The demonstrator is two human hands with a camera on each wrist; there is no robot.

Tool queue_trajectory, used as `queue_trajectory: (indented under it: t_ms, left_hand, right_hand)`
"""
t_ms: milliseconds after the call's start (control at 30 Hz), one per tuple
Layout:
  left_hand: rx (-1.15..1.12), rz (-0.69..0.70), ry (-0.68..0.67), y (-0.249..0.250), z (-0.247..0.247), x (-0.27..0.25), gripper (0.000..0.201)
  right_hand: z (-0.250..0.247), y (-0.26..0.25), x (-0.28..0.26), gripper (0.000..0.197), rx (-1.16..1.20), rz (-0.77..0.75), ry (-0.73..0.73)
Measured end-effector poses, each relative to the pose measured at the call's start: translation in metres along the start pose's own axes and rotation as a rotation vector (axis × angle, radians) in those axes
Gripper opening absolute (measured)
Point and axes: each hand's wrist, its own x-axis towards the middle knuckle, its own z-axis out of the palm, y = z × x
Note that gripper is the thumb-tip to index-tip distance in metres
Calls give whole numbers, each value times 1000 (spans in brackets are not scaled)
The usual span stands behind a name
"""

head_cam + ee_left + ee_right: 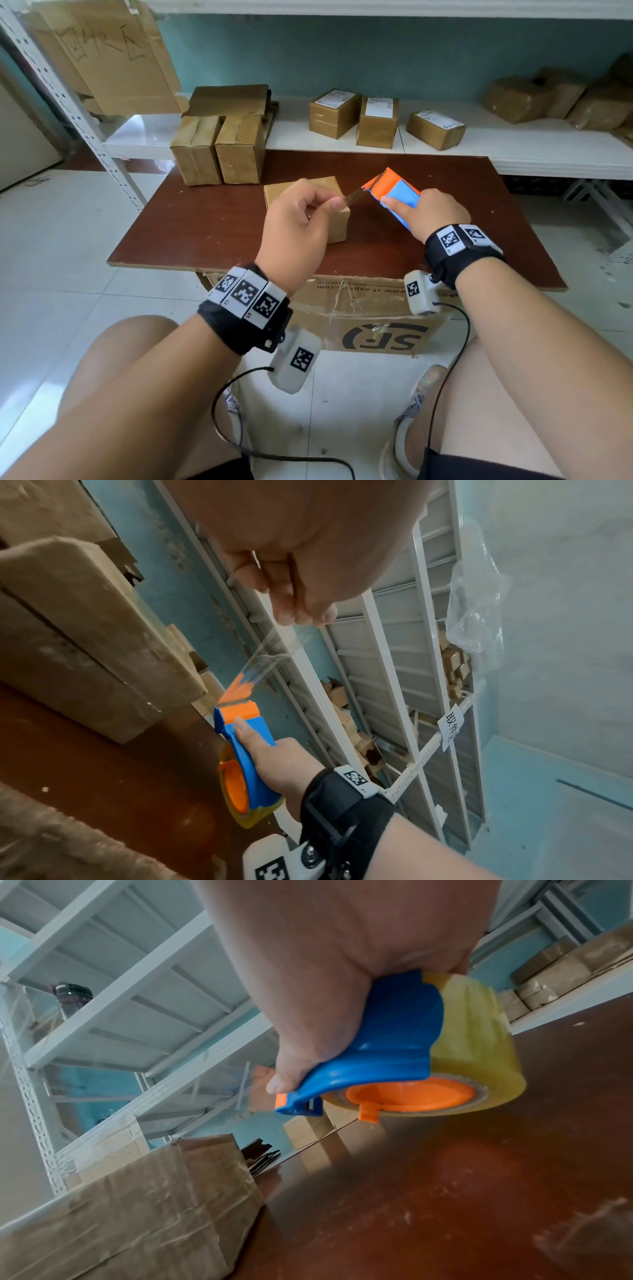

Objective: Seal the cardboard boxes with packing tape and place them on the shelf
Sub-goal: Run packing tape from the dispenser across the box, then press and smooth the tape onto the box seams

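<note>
1 box on table; 2 boxes behind-left.

Worktop: bare R side and front L. Obstacles: two upright boxes at back-L edge; small box centre, prob. under hands.

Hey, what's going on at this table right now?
A person is getting tape ready to seal a box. The right hand holds the blue and orange tape dispenser, while the left hand pinches the free end of the clear tape and draws it out above the small cardboard box on the brown table.
</note>
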Motion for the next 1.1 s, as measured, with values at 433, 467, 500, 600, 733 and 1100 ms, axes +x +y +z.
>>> queue_trajectory:
  t_ms: [433,467,500,600,733,1100]
  left_hand:
    - [171,226,-42,12,10,9,10]
    - [151,247,-11,20,8,7,9]
    - [125,278,28,28,3,4,8]
    - [69,330,50,38,-12,3,8]
    - [-67,-12,-84,11,-33,3,10]
    - [-492,-266,-91,-4,-81,17,12]
  right_hand:
    - [6,-16,8,92,36,132,49]
    - [5,-14,9,87,34,169,39]
    - [2,-12,10,82,36,213,18]
    - [-7,0,11,91,131,311,-90]
    - [-21,-14,0,108,28,80,-88]
    - [-64,-91,-99,72,1122,-485,-804]
